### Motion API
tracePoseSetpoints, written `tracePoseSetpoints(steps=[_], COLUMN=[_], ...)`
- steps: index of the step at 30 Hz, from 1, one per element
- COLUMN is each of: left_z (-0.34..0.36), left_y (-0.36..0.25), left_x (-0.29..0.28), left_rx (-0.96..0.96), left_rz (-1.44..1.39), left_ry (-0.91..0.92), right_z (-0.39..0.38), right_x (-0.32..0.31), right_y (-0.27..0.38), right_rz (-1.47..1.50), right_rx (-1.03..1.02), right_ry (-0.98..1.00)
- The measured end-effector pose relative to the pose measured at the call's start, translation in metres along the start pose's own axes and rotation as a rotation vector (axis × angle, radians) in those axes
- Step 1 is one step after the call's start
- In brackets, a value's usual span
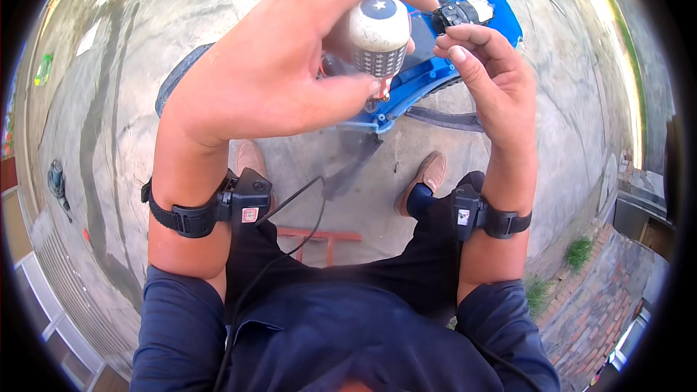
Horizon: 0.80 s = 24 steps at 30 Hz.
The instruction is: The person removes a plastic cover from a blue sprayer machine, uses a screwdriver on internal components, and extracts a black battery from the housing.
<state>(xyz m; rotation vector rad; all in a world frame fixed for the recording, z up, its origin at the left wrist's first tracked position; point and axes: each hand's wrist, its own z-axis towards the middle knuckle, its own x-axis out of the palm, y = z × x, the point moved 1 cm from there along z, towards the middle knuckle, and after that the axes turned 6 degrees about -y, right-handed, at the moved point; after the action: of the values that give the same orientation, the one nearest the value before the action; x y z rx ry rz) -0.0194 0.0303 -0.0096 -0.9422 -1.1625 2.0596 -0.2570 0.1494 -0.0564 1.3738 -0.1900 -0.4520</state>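
At upper centre of the frame, the left hand [272,65] gripped a screwdriver handle [378,34] (pale, star-capped) — fingers closed round it — while the right hand [490,83] pinched a black part [459,13] on the blue casing [435,65].

I count two hands: my left hand [268,72] and my right hand [490,80]. One screwdriver with a grey knurled handle [377,36], gripped in the left. One blue plastic housing [465,14]. One small black-and-white part [461,11], at the right fingertips. Two wrist straps with black units, one left [218,210], one right [483,218]. Two brown shoes, one left [250,160], one right [425,178]. One red metal frame [319,241] on the concrete. One dark tool [56,180] lying far left.
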Motion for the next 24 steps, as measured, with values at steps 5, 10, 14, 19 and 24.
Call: tracePoseSetpoints(steps=[5, 10, 14, 19, 24], left_z=[0.0, -0.002, -0.003, 0.004, 0.003], left_y=[0.001, -0.006, 0.011, 0.011, 0.014], left_x=[0.003, 0.005, -0.013, -0.025, -0.049], left_rx=[0.094, -0.184, 0.058, 0.197, 0.314], left_rz=[0.271, 0.044, 0.127, 0.032, 0.408], left_ry=[-0.16, -0.299, -0.476, -0.708, -0.807], right_z=[0.0, 0.0, -0.002, -0.012, -0.015], right_x=[0.0, -0.003, 0.004, 0.036, 0.055], right_y=[0.002, 0.0, 0.011, 0.01, 0.007], right_rz=[-0.05, -0.098, -0.415, -0.883, -1.086], right_rx=[0.004, -0.029, -0.116, -0.306, -0.255], right_ry=[-0.015, -0.027, 0.097, 0.359, 0.409])
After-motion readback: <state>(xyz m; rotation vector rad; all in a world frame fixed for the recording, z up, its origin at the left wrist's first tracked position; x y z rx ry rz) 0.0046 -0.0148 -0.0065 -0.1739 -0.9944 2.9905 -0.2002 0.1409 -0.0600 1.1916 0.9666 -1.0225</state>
